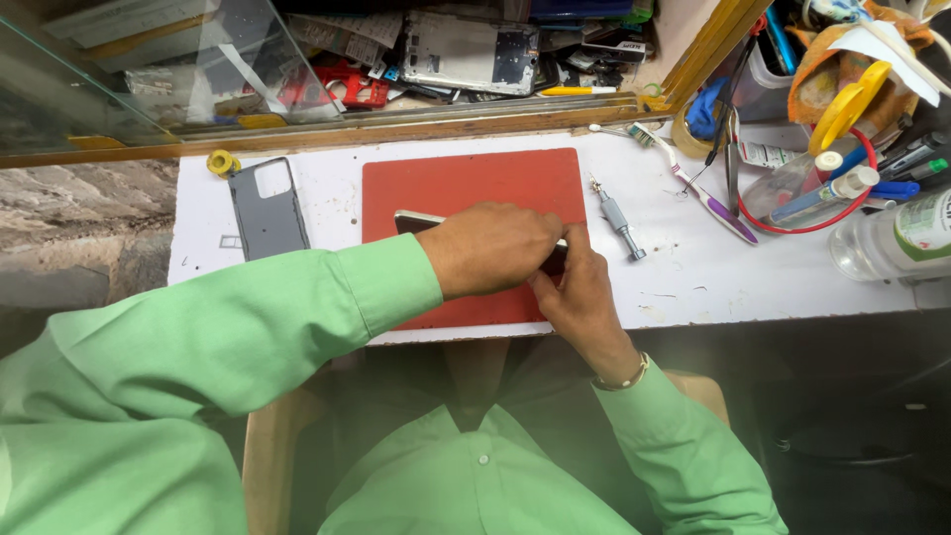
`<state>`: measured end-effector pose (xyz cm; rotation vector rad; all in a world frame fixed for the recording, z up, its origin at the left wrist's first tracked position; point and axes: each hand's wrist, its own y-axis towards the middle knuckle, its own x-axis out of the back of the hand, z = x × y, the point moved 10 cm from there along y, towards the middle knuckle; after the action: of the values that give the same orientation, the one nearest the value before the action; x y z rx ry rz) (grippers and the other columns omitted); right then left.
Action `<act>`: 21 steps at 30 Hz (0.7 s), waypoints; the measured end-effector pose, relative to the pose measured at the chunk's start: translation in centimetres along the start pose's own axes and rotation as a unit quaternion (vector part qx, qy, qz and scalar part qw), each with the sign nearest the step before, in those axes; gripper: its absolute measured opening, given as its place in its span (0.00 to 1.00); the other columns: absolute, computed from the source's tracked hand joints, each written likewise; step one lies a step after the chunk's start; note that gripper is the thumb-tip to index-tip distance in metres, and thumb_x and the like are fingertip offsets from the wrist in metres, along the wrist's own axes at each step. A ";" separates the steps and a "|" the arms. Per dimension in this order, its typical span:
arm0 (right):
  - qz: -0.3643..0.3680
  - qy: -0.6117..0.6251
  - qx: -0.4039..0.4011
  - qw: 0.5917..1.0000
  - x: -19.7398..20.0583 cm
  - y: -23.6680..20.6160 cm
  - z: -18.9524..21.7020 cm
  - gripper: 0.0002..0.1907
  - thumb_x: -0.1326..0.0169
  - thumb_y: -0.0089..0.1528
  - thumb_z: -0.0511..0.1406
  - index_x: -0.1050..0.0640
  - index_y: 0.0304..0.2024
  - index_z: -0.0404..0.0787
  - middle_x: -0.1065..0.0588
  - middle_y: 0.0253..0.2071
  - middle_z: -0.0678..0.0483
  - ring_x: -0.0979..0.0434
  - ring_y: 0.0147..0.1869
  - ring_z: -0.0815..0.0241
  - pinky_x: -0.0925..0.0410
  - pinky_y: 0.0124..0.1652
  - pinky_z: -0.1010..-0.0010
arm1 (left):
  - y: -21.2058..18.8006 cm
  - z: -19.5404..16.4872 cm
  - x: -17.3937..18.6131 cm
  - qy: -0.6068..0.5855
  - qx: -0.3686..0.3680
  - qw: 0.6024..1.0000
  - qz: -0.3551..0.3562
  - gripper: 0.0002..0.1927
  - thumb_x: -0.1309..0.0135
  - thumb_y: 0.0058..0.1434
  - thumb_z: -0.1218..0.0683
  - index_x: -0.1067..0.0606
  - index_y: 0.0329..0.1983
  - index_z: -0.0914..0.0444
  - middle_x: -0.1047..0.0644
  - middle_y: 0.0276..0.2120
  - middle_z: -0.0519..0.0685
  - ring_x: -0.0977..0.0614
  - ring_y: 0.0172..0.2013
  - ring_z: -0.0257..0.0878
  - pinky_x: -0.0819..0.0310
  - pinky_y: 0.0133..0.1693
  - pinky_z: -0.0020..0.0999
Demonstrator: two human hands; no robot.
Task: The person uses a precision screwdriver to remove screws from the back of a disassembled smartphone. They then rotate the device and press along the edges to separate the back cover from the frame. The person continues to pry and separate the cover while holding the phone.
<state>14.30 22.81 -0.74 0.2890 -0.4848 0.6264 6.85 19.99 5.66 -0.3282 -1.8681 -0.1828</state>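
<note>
A dark smartphone (414, 222) lies on a red work mat (466, 183) on the white bench. My left hand (490, 248) covers most of the phone and presses down on it, fingers curled over its body. My right hand (577, 292) grips the phone's right end from the near side, thumb and fingers pinched at the edge. Only the phone's left corner and a thin strip of its far edge show. Both arms wear green sleeves.
A grey phone back cover (267, 208) lies left of the mat, next to a yellow tape roll (222, 161). A grey screwdriver (618, 218) and a toothbrush (693, 183) lie to the right. Bottles, tubes and tools (852, 183) crowd the far right. Phone parts fill the glass case behind.
</note>
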 end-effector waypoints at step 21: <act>0.039 -0.032 0.273 0.961 1.4 -2.4 17.3 0.15 0.43 0.57 0.19 0.26 0.46 0.31 0.29 0.41 0.49 0.23 0.44 0.53 0.29 0.43 0.66 | -14.2 0.1 6.1 -0.148 -0.045 0.914 -0.376 0.16 0.49 0.64 0.66 0.33 0.54 0.65 0.24 0.41 0.57 0.20 0.42 0.55 0.25 0.41 0.46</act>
<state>10.80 14.74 14.38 0.8186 -0.3780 0.8253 0.57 7.39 11.92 0.3444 -2.2138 -0.7785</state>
